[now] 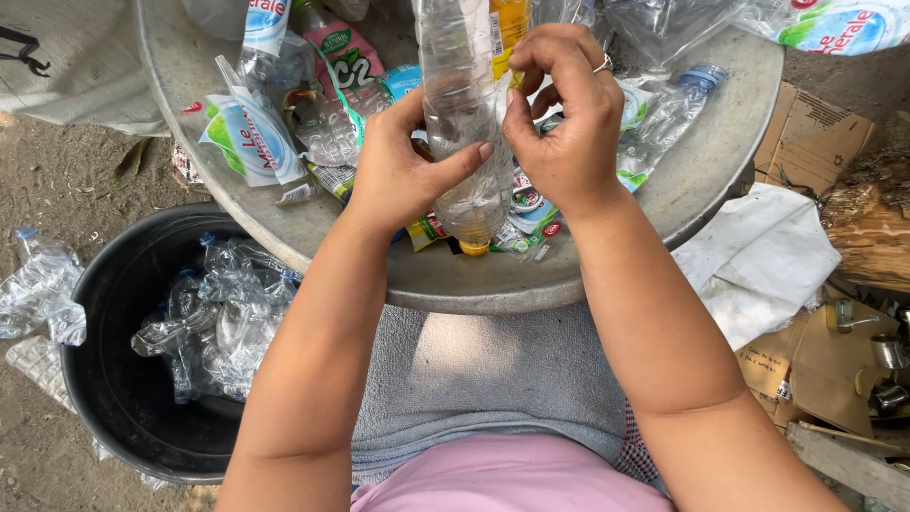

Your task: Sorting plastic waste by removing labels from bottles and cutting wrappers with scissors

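Landmark: I take the wide grey metal basin (701, 180) on the lap as my reference.
Left of the basin: I see a black tub (114, 379) on the dirt, holding crushed clear bottles (223, 318); more flattened bottles (38, 284) lie beyond its left side.
In the basin, left part: I see labelled bottles, one with a blue and white label (248, 133).
Left hand (398, 175): over the basin's middle, I see its fingers wrapped round the clear bottle (464, 123), thumb pressed across the front.
Clear bottle: held upside down above the basin, its yellow cap (474, 248) pointing at the near rim.
Right hand (564, 118): touching the bottle's right side, its fingers curled and pinching at the yellow label (507, 28); a ring shows on one finger.
Right of the basin: I see white cloth (758, 261) and cardboard (810, 133).
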